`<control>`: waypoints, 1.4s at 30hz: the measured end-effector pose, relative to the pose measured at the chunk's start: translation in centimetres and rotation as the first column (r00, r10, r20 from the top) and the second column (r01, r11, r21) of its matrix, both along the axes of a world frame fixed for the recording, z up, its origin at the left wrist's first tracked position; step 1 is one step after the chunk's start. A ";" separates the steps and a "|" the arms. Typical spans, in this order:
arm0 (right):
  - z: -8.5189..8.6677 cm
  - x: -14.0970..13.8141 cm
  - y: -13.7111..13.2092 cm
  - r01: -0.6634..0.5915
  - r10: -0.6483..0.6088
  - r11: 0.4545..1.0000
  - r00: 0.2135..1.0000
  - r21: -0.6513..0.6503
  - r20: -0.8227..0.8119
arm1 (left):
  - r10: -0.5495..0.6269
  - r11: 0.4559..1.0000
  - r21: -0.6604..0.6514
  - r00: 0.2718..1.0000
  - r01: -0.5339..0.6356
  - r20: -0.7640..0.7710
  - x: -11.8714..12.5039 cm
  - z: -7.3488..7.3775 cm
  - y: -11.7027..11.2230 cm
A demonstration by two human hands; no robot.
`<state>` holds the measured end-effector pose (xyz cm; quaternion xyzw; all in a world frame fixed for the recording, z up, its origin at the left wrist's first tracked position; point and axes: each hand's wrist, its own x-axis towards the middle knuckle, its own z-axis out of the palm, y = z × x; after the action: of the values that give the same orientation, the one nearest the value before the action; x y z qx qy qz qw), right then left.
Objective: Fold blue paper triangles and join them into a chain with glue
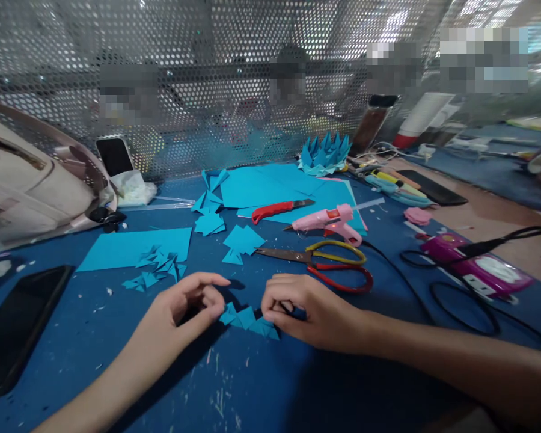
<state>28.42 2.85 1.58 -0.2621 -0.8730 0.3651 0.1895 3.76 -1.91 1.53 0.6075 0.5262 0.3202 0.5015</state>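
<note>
A short row of folded blue paper pieces [246, 317] lies across the front middle of the table between my hands. The thumb of my left hand [187, 307] presses with a curled finger at the row's left end, while its index finger sticks out above. At the other end, my right hand [300, 307] has its fingers curled and pinched on the row. More folded blue paper pieces [160, 264] lie loose behind my left hand. Scissors [288, 255] with a yellow and a red handle lie just beyond my right hand.
A pink glue gun [329, 219], a red utility knife [282, 210] and blue paper sheets [261, 183] lie behind. A blue paper lotus [325, 155] stands at the back. Black phone [22, 325] at left; purple power strip [473, 264] and cables at right. Perforated metal screen [234, 72] behind.
</note>
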 end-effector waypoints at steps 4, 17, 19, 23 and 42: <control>0.0 0.2 0.2 -0.003 0.002 1.000 1.000 0.030 0.028 | 0.018 0.996 0.092 0.978 0.002 -0.209 -0.7 0.0 -0.3; 0.2 0.3 0.3 0.059 -0.059 0.998 0.997 -0.014 0.042 | 0.011 0.800 0.513 0.847 0.311 -0.531 -5.7 1.7 0.8; 0.1 0.3 0.4 0.052 -0.052 0.999 0.998 -0.015 0.029 | 0.083 0.774 0.557 0.823 0.301 -0.561 -7.1 2.2 1.5; 0.0 0.5 0.6 0.036 -0.036 0.999 0.999 -0.005 0.015 | 0.305 0.755 0.631 0.755 0.180 -0.581 -10.3 2.4 3.2; -0.3 0.3 0.2 0.031 -0.030 0.997 0.999 0.072 -0.013 | 0.263 0.666 0.558 0.545 0.495 -0.796 -8.8 -0.2 4.2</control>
<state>28.68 3.08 1.31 -0.2662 -0.8804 0.3319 0.2095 -5.08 2.32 1.31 0.8662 0.4740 0.1383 -0.0765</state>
